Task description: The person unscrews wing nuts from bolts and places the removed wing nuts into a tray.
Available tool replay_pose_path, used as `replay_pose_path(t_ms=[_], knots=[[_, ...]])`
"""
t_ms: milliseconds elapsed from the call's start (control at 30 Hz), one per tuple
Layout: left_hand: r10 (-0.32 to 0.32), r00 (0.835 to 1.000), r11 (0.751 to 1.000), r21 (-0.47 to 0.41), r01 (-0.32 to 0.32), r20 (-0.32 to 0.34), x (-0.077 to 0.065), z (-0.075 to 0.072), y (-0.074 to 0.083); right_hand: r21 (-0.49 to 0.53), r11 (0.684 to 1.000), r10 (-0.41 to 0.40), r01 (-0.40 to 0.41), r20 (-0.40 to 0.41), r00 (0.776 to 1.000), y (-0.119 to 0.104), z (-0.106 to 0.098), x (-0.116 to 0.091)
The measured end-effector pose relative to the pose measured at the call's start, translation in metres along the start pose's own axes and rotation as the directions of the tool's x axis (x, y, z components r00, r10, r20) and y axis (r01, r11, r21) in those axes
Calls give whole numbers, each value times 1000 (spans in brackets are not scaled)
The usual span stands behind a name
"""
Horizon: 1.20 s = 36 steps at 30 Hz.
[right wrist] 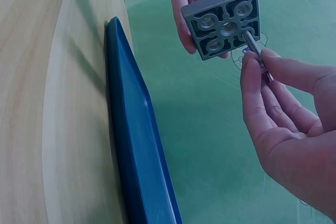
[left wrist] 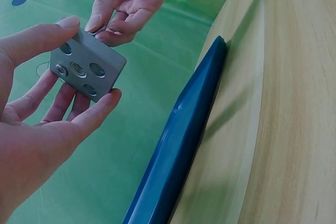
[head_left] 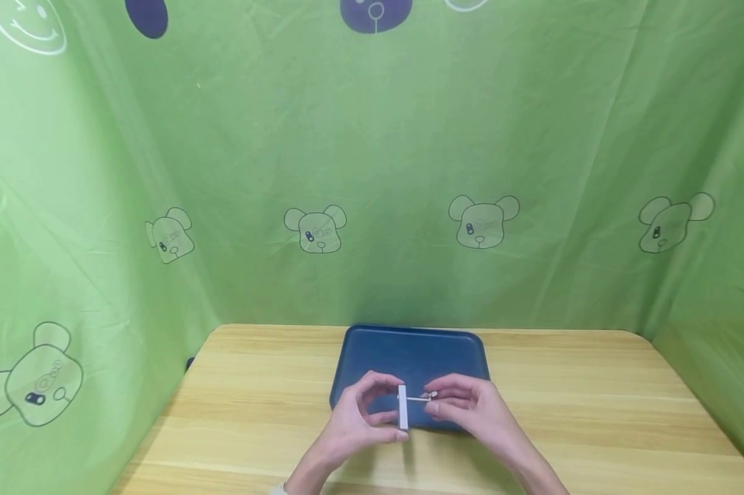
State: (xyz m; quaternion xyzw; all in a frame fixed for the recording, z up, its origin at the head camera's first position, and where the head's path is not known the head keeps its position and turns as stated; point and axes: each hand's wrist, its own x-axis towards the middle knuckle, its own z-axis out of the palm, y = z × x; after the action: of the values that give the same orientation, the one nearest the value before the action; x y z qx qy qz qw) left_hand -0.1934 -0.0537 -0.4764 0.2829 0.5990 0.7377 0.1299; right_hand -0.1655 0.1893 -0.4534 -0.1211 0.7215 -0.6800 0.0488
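My left hand (head_left: 359, 416) holds a grey square block (left wrist: 89, 66) on edge by its rim, thumb on one side and fingers on the opposite side. Round holes pierce the block's flat face, and a ribbed, hollowed face shows in the right wrist view. From one corner hole sticks a threaded bolt (right wrist: 252, 44); a round metal end fills that hole on the flat side. My right hand (head_left: 471, 405) pinches the bolt's far end between thumb and fingers. A small shiny metal piece (right wrist: 269, 77) pokes out past the fingertips; I cannot tell its kind.
A blue tray (head_left: 409, 350) lies on the wooden table (head_left: 564, 412) beneath and behind the hands. Green curtain (head_left: 409, 137) with printed bear faces encloses the table at the back and both sides.
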Motion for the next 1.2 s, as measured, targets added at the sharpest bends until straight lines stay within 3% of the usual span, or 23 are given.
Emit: replay_pose_path(t_ms=[267, 567, 1200], knots=[[-7, 1000, 1000, 1, 7, 0, 0, 0, 1, -71, 997, -41, 41, -7, 999, 0, -1, -1], [14, 1000, 1000, -15, -13, 5, 0, 0, 1, -25, 994, -105, 107, 48, 993, 3, -2, 0], [13, 1000, 1000, 6, -13, -11, -1, -2, 1, -38, 997, -68, 69, 33, 997, 3, 0, 1]])
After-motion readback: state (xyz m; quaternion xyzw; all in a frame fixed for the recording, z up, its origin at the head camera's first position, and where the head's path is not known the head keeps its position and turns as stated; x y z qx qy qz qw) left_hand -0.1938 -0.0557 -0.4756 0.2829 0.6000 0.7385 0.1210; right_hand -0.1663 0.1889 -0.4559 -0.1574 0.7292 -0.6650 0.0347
